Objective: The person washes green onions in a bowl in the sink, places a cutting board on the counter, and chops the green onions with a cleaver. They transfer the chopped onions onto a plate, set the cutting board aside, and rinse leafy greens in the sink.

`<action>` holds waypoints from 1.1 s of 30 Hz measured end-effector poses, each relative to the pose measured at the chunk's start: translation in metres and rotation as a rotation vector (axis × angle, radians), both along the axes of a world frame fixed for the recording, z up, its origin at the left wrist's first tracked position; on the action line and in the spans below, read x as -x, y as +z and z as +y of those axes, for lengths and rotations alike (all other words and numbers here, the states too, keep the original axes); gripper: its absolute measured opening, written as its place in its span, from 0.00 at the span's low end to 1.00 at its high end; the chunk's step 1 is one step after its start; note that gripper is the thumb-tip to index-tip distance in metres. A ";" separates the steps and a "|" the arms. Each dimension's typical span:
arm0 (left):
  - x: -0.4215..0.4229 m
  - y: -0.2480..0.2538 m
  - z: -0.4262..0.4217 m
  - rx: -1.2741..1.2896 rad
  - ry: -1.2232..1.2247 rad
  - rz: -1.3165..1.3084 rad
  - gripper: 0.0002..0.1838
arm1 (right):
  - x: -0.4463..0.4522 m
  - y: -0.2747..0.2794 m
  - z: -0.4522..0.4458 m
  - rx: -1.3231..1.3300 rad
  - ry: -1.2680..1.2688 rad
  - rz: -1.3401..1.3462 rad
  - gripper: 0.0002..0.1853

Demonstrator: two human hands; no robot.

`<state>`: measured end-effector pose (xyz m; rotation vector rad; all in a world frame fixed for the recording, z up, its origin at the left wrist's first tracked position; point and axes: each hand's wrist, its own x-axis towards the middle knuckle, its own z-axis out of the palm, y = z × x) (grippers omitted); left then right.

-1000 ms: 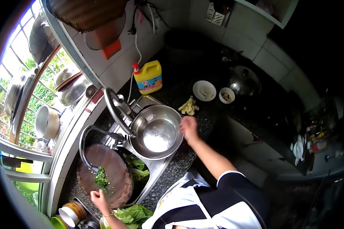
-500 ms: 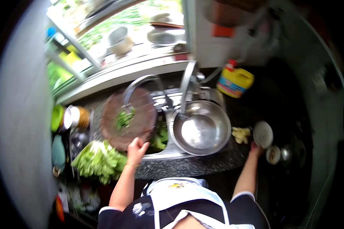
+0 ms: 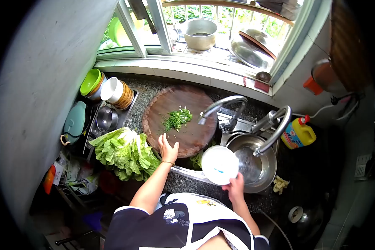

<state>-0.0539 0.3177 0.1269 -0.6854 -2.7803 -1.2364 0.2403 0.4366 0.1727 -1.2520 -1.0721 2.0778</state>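
A round wooden chopping board (image 3: 154, 110) lies left of the faucet, with chopped greens (image 3: 177, 118) in its middle. My left hand (image 3: 168, 149) is at the board's front edge, fingers apart, holding nothing. In my right hand (image 3: 236, 186) is a white bowl (image 3: 220, 165), gripped by its rim and tilted, its underside towards me. The bowl is over the gap between the board and the steel basin (image 3: 262, 163). Leafy lettuce (image 3: 125, 153) sits left of my left hand.
Two curved faucets (image 3: 227, 102) rise behind the sink. A yellow bottle (image 3: 300, 133) and a crumpled yellowish piece (image 3: 280, 184) are at the right. Stacked bowls (image 3: 112, 90) stand on the left, near a teal container (image 3: 75, 121). A small bowl (image 3: 296, 214) is at the lower right.
My right hand has brought the white bowl from the right side of the counter leftward, past the basin. The view has turned. My left hand's fingers have spread at the board's front edge.
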 end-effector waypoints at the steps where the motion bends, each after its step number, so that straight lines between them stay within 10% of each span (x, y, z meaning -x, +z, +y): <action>1: 0.003 0.006 -0.003 -0.024 -0.025 -0.024 0.40 | 0.037 0.000 0.005 0.026 0.046 0.017 0.19; 10: 0.052 0.022 -0.009 0.005 -0.077 -0.173 0.41 | 0.277 -0.057 0.100 -0.132 -0.170 0.014 0.20; 25: 0.118 0.019 0.132 0.371 -0.557 0.221 0.29 | 0.234 -0.057 0.040 -0.262 0.115 -0.007 0.13; 33: 0.094 0.026 0.094 0.176 -0.524 0.406 0.16 | 0.280 -0.037 0.089 0.131 -0.100 0.017 0.20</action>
